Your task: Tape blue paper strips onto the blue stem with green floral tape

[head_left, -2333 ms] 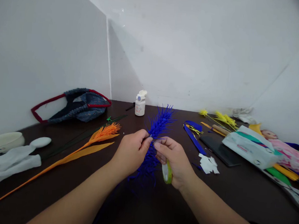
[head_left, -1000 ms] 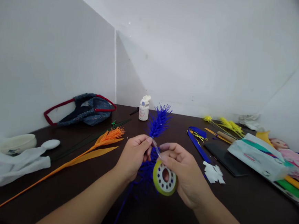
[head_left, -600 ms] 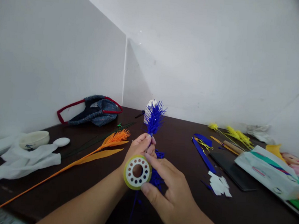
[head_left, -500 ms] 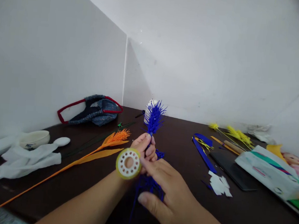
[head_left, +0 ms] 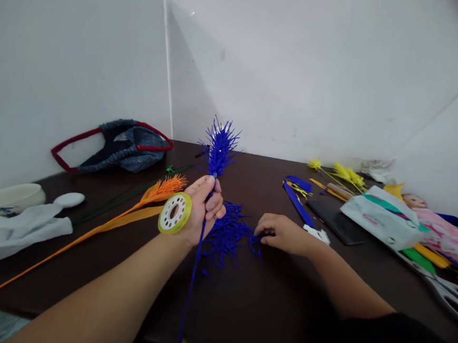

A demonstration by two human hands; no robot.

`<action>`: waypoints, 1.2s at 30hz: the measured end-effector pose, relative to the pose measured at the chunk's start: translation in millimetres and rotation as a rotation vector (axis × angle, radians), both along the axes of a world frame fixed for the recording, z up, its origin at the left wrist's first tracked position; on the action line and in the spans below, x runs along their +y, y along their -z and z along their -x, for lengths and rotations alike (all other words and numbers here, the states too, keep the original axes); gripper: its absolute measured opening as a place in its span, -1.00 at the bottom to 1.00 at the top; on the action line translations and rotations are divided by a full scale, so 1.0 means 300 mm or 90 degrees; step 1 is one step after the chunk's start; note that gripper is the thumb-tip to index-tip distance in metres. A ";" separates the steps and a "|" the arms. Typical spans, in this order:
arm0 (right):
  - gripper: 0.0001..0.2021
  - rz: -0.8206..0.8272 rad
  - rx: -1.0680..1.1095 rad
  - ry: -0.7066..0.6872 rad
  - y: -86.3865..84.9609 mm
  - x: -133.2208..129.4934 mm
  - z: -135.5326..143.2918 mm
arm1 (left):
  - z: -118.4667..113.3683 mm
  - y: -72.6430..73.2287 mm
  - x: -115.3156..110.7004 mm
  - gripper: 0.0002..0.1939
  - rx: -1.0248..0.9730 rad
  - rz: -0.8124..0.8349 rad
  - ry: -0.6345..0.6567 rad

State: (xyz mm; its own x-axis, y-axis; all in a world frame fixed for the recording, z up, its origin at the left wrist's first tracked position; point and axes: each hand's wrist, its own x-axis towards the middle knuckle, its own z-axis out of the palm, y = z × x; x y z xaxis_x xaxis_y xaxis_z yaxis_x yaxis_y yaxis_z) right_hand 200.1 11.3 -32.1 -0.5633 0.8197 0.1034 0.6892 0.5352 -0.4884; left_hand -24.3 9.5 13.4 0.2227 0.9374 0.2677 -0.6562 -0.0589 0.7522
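Note:
My left hand (head_left: 204,206) grips the stem of a blue bristly paper spike (head_left: 220,148), which stands upright above the fingers; its thin blue stem runs down toward the table's front edge. A tape roll (head_left: 175,213) with a yellow rim and a white holed core rests against the left wrist. Beyond that hand lies a loose heap of blue cut pieces (head_left: 230,232) on the dark table (head_left: 265,312). At the heap's right edge, my right hand (head_left: 281,234) has its fingertips pinched on a blue piece.
An orange paper spike (head_left: 164,189) on a long stem, white cloth (head_left: 21,234), a bowl (head_left: 16,198) and a denim item (head_left: 123,147) lie left. To the right are blue strips (head_left: 298,201), a black flat object (head_left: 336,222), yellow spikes (head_left: 347,175), a plastic packet (head_left: 384,218) and scissors (head_left: 449,294).
My right hand has left the area beside my left wrist and moved right and forward to the blue heap. The view has shifted, and more of the blue stem and heap shows.

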 end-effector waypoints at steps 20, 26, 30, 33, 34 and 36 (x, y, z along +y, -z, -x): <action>-0.87 0.011 0.276 0.125 -0.061 -0.009 0.098 | -0.006 0.008 -0.007 -0.81 0.025 0.016 0.004; -0.89 -0.045 0.351 0.034 -0.271 -0.029 0.186 | -0.004 0.005 -0.010 -0.78 0.052 0.028 -0.004; -0.81 -0.147 0.270 -0.005 -0.348 -0.022 0.239 | -0.003 0.006 -0.009 -0.77 0.062 0.038 0.005; -0.81 -0.155 0.270 -0.003 -0.350 -0.007 0.258 | -0.004 0.006 -0.010 -0.76 0.064 0.054 0.012; -0.81 -0.157 0.269 0.000 -0.348 -0.003 0.260 | -0.004 0.006 -0.011 -0.76 0.066 0.057 0.013; -0.83 -0.167 0.266 0.007 -0.344 0.001 0.263 | -0.005 0.006 -0.012 -0.76 0.068 0.055 0.012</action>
State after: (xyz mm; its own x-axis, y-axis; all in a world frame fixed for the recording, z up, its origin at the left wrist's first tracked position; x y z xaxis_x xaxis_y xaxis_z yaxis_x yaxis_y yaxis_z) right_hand 121.2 11.6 71.0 -0.4218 0.7413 0.5221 0.4690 0.6712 -0.5740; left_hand -22.9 5.8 11.6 0.2630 0.9515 0.1596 -0.5721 0.0206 0.8199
